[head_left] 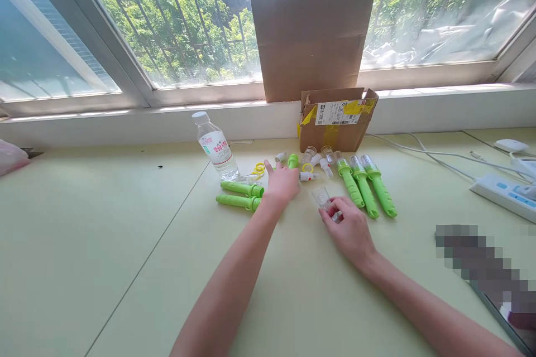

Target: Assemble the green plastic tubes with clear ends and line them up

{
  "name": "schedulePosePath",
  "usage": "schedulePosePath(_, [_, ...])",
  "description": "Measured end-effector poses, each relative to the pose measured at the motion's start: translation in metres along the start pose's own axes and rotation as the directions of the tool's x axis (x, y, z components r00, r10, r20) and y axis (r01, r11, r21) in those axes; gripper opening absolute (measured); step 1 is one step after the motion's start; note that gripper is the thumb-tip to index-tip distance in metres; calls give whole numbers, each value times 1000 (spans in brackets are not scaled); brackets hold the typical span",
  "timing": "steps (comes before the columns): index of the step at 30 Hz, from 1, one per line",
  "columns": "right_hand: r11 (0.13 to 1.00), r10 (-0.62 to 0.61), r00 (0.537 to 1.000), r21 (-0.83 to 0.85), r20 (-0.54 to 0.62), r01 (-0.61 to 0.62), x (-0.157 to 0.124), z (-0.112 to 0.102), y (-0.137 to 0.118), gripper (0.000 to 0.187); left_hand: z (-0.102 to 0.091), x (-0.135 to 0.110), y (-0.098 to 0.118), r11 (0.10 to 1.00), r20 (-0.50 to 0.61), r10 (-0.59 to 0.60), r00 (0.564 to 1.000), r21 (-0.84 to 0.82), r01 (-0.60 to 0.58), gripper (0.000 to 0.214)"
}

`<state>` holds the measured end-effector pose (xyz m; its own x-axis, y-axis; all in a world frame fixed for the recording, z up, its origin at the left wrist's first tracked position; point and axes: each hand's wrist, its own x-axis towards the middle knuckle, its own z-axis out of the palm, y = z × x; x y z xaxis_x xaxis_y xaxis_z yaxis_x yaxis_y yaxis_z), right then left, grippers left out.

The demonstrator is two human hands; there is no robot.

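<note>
My right hand (pixel 349 231) is closed, its thumb and fingers pinching a clear plastic cap (pixel 321 196) just above the table. My left hand (pixel 285 183) reaches forward, palm down, with fingers stretched out over the small parts. Just beyond its fingers shows a green plastic piece (pixel 293 161), partly covered. Left of that wrist lie two green threaded handles (pixel 238 202). Three green handles with clear caps (pixel 368 185) lie side by side to the right. Between them are white connector pieces (pixel 309 177), yellow rings (pixel 258 169) and more clear caps (pixel 309 154).
A water bottle (pixel 215 148) stands at the back left. Behind the parts, an opened cardboard box (pixel 335 131) leans near the windowsill. A white power strip (pixel 505 195) with cables lies at right, and a blurred-out dark object (pixel 481 259) sits at the lower right.
</note>
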<state>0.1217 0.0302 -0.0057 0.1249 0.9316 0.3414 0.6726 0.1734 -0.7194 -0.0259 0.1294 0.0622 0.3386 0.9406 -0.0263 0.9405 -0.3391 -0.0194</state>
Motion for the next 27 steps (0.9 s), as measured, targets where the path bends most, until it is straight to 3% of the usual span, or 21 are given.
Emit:
schedulePosePath(8, [1000, 9, 1000, -12, 12, -9, -1, 0, -1, 21, 1, 2, 0, 998, -53, -60, 997, 24, 61, 33])
schedulePosePath(20, [1000, 0, 1000, -8, 9, 0, 0, 1, -1, 19, -18, -1, -2, 981, -99, -185, 978, -85, 176, 25])
schedulePosePath(27, [1000, 1, 1000, -6, -4, -1, -1, 0, 0, 18, -22, -3, -1, 984, -161, -146, 976, -128, 126, 27])
